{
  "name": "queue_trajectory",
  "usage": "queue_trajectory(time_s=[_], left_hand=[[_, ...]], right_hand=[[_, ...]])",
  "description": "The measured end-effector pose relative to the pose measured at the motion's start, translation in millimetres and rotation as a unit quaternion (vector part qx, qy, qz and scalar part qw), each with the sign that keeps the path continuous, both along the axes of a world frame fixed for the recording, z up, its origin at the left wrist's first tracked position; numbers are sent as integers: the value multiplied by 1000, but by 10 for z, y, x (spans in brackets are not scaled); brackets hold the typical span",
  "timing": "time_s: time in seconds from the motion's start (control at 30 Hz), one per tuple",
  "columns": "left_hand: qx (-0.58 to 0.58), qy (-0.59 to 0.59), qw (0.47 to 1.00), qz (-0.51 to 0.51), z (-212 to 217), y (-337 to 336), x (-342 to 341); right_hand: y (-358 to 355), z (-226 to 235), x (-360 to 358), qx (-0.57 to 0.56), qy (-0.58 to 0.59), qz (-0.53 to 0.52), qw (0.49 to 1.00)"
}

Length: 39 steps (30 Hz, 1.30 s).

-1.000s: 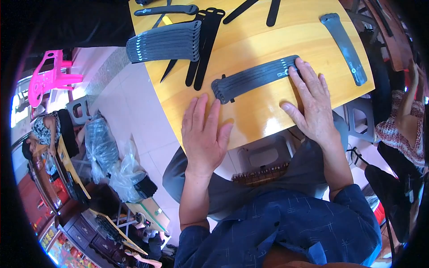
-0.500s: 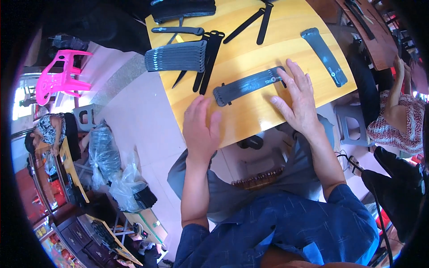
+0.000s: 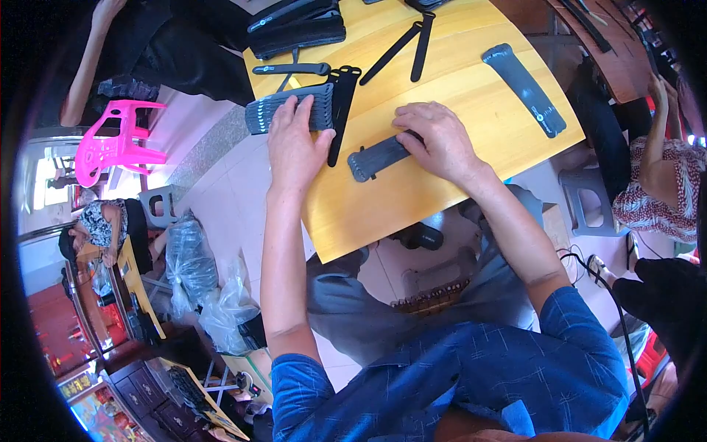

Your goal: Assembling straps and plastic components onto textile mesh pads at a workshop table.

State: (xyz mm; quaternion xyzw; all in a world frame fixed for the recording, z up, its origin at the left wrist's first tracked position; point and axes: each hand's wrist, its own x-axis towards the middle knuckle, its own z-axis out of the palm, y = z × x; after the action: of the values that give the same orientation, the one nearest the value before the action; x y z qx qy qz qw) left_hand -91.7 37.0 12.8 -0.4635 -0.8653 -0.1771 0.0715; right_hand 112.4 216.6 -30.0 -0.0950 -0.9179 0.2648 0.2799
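The left hand (image 3: 297,144) lies just above the middle of the frame, fingers spread flat on the right end of a grey stack of ribbed strips (image 3: 283,110) that sits at the left edge of the yellow wooden table (image 3: 412,199). It presses on the stack and closes around nothing. The right hand (image 3: 440,140), right of centre, rests with curled fingers on the right end of a second dark grey strip bundle (image 3: 374,157) lying slantwise on the table; whether its grip pinches the bundle or merely presses it down cannot be told, as the fingertips are hidden. Between the two hands a black strap (image 3: 340,110) runs up and down, touching the first stack. Further up lie two crossed black straps (image 3: 407,44) and, at the top of the frame, a pile of black pieces (image 3: 298,29). A single grey strip (image 3: 524,87) lies apart in the upper right of the table. A pink plastic chair (image 3: 110,140) stands on the floor in the upper left.
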Motion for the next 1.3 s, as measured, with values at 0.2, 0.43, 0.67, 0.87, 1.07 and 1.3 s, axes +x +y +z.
queue_trajectory(time_s=[0.2,0.43,0.67,0.87,1.07,1.3], left_hand=[[-75,66,995,2,-100,149,-145],[0,108,993,40,-180,37,-147],[31,-2,995,93,-284,-126,526],[37,39,995,83,-352,-98,467],[52,88,993,55,-400,-173,370],[85,45,995,19,-320,-196,461]], right_hand=[[48,11,36,-5,29,-6,1000],[108,69,53,-18,30,6,999],[88,83,58,-22,10,5,1000],[69,38,43,-12,-18,5,1000],[41,47,6,-19,-12,15,1000],[26,22,-38,-18,-23,20,999]])
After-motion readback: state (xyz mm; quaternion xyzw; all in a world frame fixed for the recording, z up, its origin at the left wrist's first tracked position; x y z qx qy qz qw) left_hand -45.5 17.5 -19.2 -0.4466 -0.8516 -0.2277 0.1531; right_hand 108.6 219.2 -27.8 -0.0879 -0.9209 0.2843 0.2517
